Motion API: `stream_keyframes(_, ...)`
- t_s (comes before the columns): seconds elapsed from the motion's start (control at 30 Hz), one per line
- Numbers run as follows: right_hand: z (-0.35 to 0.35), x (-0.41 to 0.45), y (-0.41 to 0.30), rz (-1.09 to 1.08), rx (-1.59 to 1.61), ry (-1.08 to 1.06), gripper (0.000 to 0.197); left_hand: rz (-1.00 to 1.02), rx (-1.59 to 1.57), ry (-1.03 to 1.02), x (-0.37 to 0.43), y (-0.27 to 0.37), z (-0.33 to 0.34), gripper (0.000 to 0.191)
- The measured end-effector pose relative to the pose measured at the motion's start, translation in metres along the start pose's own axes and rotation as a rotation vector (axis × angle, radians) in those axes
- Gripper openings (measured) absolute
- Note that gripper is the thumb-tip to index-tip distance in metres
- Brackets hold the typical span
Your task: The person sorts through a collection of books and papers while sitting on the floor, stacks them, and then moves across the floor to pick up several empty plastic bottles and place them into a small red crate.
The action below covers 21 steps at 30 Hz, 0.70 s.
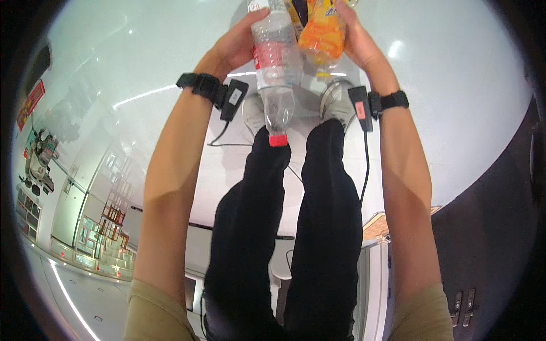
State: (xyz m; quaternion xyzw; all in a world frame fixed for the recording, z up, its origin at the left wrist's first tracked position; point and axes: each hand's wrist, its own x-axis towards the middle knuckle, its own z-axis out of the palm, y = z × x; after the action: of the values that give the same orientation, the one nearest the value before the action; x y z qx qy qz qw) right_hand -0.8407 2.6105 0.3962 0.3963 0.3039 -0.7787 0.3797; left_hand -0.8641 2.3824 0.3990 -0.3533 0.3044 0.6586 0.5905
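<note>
My left hand (239, 44) grips a large clear plastic bottle (279, 96) around its side. A red label wraps part of this bottle, and its red screw cap (278, 140) points down towards my legs. In my right hand (362, 40) is a clear plastic bottle with an orange label (323, 36). Its neck end also faces me and shows a yellow ring or cap (323, 74). Between the two bottles, at the top edge, part of a yellow and dark package (297, 13) shows; what holds or supports it cannot be made out.
Glossy pale floor (426, 106) spreads around my grey shoes (337, 100) and black trousers (251, 204). Cables (365, 166) run from the black wrist devices (233, 100). A dark door (482, 238) stands on the right. Shelving (113, 213) and equipment (40, 160) line the left.
</note>
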Motion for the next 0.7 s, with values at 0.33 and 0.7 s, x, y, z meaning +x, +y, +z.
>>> stream_keyframes(0.33,0.099,0.010,-0.077,-0.036,-0.751,-0.034,0.054,0.201,-0.285,-0.019,-0.077,0.065,-0.021,0.044)
stream_keyframes(0.7,0.294,0.073,-0.113,0.195,-0.559,-0.424,0.049,0.483,-0.635,0.367,-0.222,0.118,-0.043,0.071)
